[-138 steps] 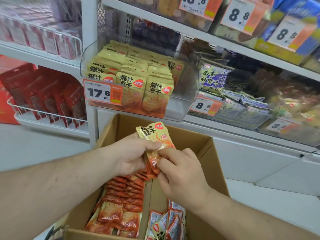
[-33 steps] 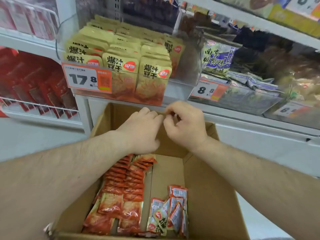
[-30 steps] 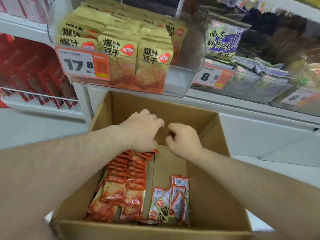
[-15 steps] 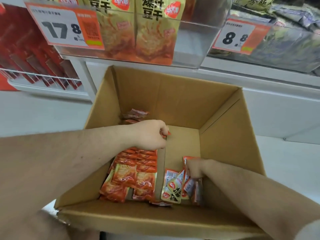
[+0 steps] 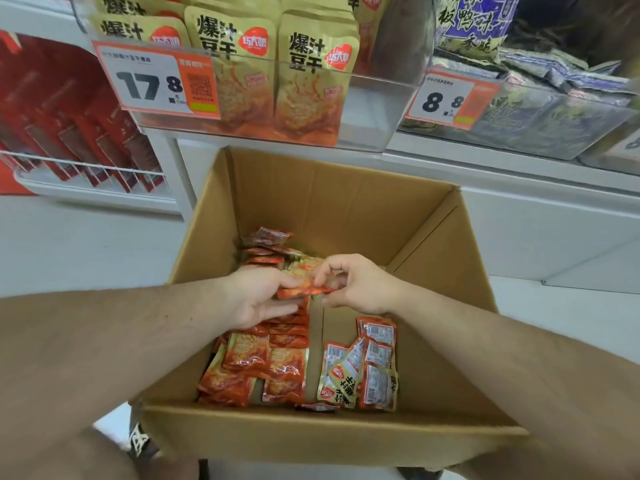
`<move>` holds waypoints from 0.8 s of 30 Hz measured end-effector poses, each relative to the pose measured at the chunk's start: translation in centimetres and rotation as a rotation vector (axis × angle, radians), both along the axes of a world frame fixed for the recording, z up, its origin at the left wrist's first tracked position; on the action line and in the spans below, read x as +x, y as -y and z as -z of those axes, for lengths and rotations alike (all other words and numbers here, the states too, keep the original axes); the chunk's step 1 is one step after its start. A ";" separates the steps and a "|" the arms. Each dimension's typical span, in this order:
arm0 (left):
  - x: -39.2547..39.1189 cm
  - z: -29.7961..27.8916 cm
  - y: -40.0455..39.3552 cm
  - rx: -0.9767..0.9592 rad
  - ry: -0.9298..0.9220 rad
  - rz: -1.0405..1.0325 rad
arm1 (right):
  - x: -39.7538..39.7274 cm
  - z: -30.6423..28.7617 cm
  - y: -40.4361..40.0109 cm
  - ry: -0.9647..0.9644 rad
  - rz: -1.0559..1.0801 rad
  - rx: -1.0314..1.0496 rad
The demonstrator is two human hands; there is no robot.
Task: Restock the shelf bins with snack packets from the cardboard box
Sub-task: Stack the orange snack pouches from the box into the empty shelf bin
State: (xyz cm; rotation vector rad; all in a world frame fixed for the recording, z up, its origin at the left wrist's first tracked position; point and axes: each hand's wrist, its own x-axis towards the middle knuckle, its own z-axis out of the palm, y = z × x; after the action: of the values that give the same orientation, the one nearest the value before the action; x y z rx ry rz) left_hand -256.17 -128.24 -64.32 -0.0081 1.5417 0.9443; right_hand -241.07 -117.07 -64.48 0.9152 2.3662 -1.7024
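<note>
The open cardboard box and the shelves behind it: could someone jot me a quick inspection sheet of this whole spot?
Surface: brown cardboard box, open, holding rows of orange snack packets.
Job's things: clear plastic shelf bin stocked with upright yellow packets.
Clutter: loose packets at the box's right.
Grips: left hand and right hand both hold a few orange packets.
Cables: nothing seen.
Surroundings: orange-and-white price tags, red packs on a wire shelf.

Brown cardboard box (image 5: 346,202) is carrying orange-red snack packets (image 5: 256,362). Shelf bin packets (image 5: 315,74) are showing gold above orange, black lettering. Price tag (image 5: 156,81) is showing white with orange.
</note>
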 end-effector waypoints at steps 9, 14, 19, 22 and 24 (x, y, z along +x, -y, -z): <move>-1.4 0.7 -0.3 -0.007 -0.273 0.232 | 5.6 12.3 -2.6 0.983 -0.618 0.304; -1.3 0.7 -0.4 -0.033 -0.209 0.299 | 6.8 14.7 -2.1 1.036 -0.660 0.362; -1.6 1.1 -0.3 -0.022 -0.243 0.309 | 6.3 13.1 -2.9 0.995 -0.621 0.315; -1.8 0.0 -0.5 0.019 -0.303 0.399 | 5.5 9.3 -4.4 0.865 -0.338 0.183; -1.8 -1.3 -0.7 0.072 -0.303 0.410 | 4.7 5.2 -5.3 0.686 -0.101 0.253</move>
State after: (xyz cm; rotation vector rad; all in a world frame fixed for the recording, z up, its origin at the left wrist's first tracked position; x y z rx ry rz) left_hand -257.94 -127.53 -63.02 0.5047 1.6984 0.6914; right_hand -236.34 -111.80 -69.63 1.1553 2.1093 -0.8558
